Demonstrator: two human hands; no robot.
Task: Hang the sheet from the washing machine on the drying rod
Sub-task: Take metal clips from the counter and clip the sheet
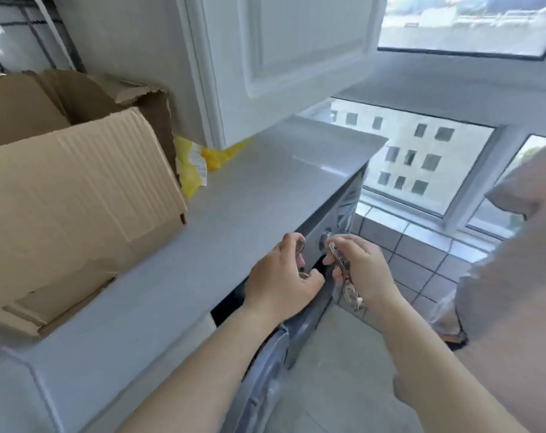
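The silver washing machine (334,226) sits under a grey countertop (234,207), its front facing right, with a round knob (324,240) on the panel. Its door (265,376), covered in plastic film, shows below my arms. My left hand (281,279) is curled round small round metal pieces in front of the machine's panel. Just to the right of it, my right hand (359,270) pinches a bunch of small metal items (346,276) that hang down. No sheet and no drying rod are in view.
A big open cardboard box (71,201) fills the left of the countertop, with a yellow plastic bag (193,164) behind it. A white cabinet (281,57) hangs above. Another person in grey clothing (515,276) stands at the right on the tiled floor (343,370). Windows (421,157) lie beyond.
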